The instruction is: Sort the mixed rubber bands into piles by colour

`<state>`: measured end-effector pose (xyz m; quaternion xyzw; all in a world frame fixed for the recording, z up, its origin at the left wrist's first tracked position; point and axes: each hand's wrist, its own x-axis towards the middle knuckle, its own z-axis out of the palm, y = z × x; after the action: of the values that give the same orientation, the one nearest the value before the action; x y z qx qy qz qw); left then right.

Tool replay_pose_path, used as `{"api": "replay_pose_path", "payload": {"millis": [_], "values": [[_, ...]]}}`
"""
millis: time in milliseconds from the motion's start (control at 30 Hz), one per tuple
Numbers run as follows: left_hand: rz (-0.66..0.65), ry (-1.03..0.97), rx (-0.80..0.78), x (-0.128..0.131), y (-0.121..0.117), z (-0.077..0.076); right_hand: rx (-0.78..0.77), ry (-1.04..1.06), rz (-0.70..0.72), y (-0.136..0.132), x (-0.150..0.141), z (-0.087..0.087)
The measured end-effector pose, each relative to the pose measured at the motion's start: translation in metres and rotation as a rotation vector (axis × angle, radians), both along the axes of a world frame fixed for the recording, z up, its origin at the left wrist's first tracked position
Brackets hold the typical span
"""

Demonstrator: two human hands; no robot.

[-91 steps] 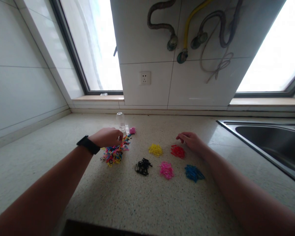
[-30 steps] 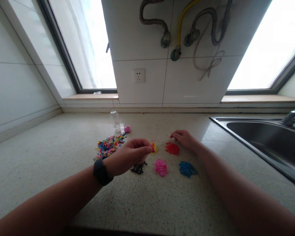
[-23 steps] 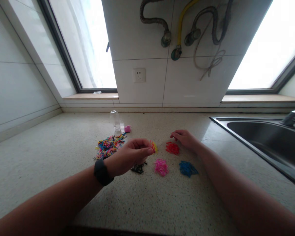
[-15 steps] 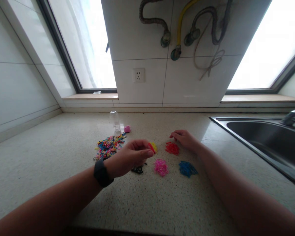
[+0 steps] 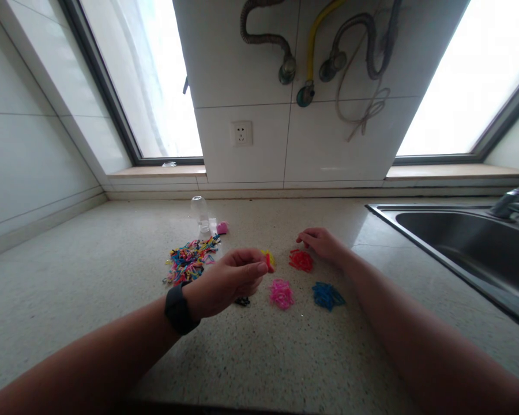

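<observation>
My left hand (image 5: 237, 274), with a dark watch on its wrist, is closed in a pinch on a red rubber band (image 5: 269, 262) above the counter. Behind its fingertips a small yellow pile of rubber bands (image 5: 271, 257) partly shows. Below the hand, a black pile (image 5: 243, 301) is mostly covered. My right hand (image 5: 322, 244) rests just behind the red pile (image 5: 301, 260), its fingers curled together; whatever they may hold is hidden. Nearer to me lie a pink pile (image 5: 281, 294) and a blue pile (image 5: 327, 295). A large mixed-colour heap (image 5: 188, 262) spreads left of my left hand.
Behind the mixed heap stands a clear plastic bottle (image 5: 200, 214), with a pink cap-like piece (image 5: 222, 228) beside it. A steel sink (image 5: 441, 236) with a faucet (image 5: 512, 199) is set into the speckled counter (image 5: 259, 357) at right. A tiled wall rises behind.
The view has shifted slightly. My left hand still pinches the red rubber band, now turned a little differently, and covers more of the black pile. My right hand stays beside the red pile.
</observation>
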<state>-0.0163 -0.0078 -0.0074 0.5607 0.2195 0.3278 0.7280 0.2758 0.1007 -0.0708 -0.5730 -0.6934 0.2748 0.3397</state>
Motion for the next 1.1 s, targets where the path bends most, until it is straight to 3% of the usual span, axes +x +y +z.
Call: {"api": "replay_pose_path", "payload": {"millis": [167,333,700,900,1100], "values": [[0.078,0.132,0.113,0.004,0.002,0.003,-0.003,0.007,-0.015,0.0,-0.002,0.003],[0.149,0.365,0.349,0.012,0.009,0.01,-0.002,0.042,-0.059,-0.003,-0.006,0.008],[0.17,1.042,0.934,0.064,0.068,0.007,-0.002,0.048,-0.041,0.001,-0.005,0.004],[0.101,1.316,1.048,0.09,0.082,0.005,0.045,0.042,-0.027,0.004,-0.002,0.001],[0.091,1.377,1.089,0.095,0.081,0.003,0.046,0.035,-0.025,0.002,-0.003,0.004]]}}
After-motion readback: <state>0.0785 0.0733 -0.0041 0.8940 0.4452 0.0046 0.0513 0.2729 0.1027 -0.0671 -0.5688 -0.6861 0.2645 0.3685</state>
